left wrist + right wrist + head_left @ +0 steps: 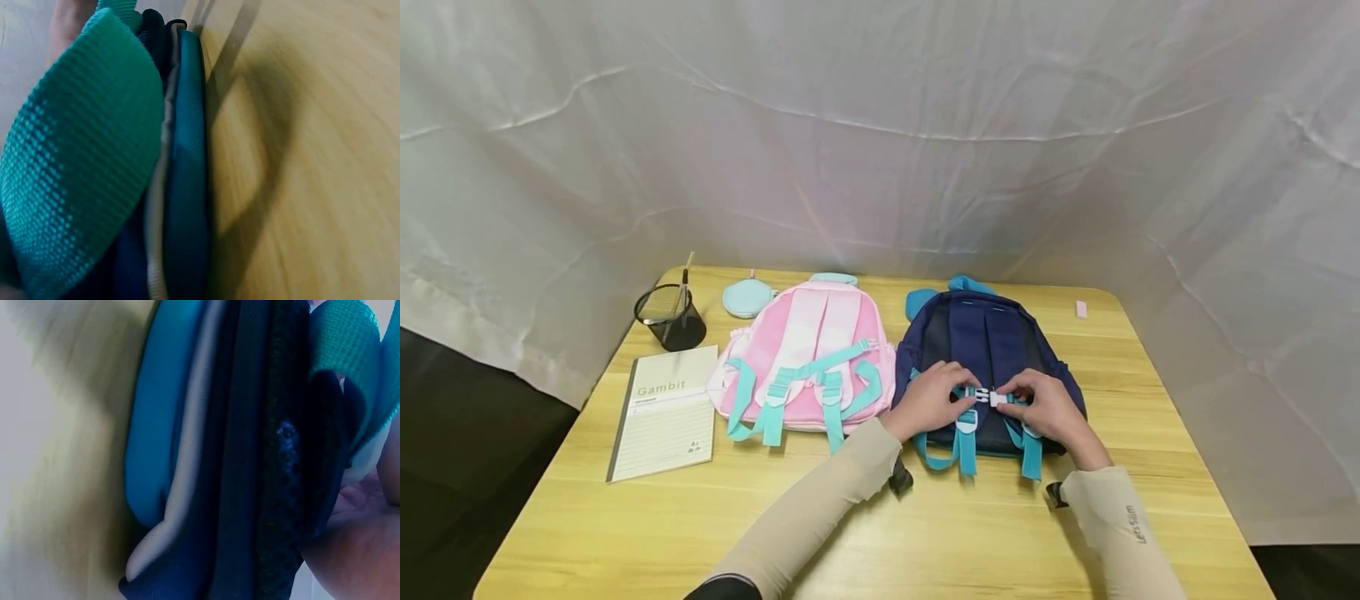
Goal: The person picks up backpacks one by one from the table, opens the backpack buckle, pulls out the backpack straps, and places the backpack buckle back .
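While the navy backpack [1007, 337] lay right of the frame's centre, your left hand [934, 398] pinched the white pronged clip [982, 394] and your right hand [1047, 406] the white socket [997, 399] just beside it. Both halves seemed light, stiff and slick, best held at their strap ends; the teal webbing [967, 455] looked limp.

Navy backpack [1009, 337], teal straps [1032, 460], white buckle [998, 399]. Pink backpack [805, 333], mint straps [772, 423]. Cream notebook [662, 425], ruled. Table [977, 537] yellow, wood-grain.

A black mesh cup [685, 330] stands behind a Gambit notebook [664, 421].
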{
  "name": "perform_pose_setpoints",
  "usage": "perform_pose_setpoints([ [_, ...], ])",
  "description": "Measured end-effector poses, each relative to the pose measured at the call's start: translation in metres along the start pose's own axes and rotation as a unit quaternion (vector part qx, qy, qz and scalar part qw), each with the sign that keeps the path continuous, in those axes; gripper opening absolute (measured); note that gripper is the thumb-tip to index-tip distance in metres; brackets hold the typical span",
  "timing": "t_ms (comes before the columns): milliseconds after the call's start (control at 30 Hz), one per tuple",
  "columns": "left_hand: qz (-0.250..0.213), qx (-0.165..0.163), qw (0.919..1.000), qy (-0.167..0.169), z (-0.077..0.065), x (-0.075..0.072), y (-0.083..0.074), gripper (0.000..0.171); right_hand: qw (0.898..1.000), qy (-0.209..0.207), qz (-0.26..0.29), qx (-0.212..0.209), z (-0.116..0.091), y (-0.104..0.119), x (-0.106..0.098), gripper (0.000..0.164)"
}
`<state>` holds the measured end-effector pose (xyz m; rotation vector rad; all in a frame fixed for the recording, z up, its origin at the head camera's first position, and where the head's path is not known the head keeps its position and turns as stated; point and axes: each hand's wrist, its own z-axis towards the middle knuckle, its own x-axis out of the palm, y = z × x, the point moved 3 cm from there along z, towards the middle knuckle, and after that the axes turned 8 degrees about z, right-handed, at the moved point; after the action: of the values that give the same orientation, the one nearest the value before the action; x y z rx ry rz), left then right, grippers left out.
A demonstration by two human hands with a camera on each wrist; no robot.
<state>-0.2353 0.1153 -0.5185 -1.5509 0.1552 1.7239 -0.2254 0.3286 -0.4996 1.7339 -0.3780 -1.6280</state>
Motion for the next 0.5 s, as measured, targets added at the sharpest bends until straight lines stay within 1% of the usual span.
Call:
perform_pose_setpoints([
  [133,0.000,-0.011,0.9999,0.009,0.0027,-0.0012,-0.0009,0.022,1.000,0.000,-0.005,-0.006,0.0001,0.0004,0.0014,0.013],
  [233,0.013,-0.018,0.9996,0.019,0.0051,-0.0021,-0.0018,0.022,1.000,0.002,-0.003,-0.005,-0.0003,0.0016,0.0019,0.013],
  [367,0.044,-0.005,0.9981,0.043,0.0064,-0.0030,-0.0048,0.026,1.000,0.003,-0.002,0.000,-0.0006,0.0028,0.0017,0.014],
  [500,0.050,0.012,0.9972,0.055,0.0058,-0.0028,-0.0055,0.028,1.000,0.002,-0.002,0.001,-0.0006,0.0024,0.0011,0.014],
])
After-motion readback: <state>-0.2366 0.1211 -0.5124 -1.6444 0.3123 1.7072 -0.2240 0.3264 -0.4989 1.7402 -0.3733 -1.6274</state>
